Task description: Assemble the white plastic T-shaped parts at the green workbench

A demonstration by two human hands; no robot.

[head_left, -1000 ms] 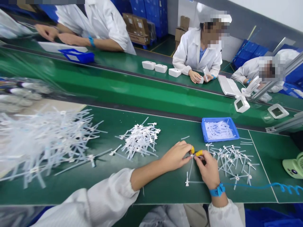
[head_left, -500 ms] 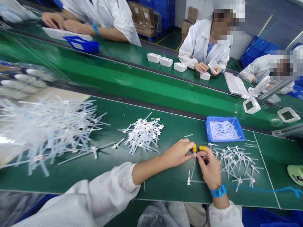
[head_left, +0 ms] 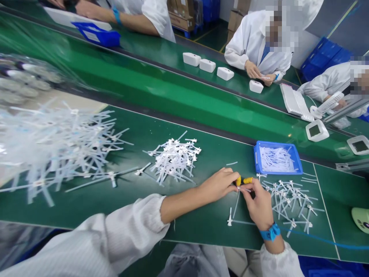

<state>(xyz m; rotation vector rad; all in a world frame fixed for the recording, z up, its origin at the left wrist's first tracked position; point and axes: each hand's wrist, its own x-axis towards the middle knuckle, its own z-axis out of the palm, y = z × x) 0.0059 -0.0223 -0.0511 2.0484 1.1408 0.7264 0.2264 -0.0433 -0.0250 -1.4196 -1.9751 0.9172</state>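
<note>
Green bench | left hand, right hand pinch white connector | tray near

Sleeves: white, loose, faintly ribbed fabric
Cuffs: gathered
Left hand: yellow finger cover
Right hand: ridged yellow fingertip cover
Right wrist: bright blue strap, thin blue cord
Lap: whitish cloth, beige cloth

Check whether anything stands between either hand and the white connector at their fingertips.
Nothing visible does: the left hand and right hand meet at the white connector. A loose connector lies nearer the table's front edge, off to the side.
</note>
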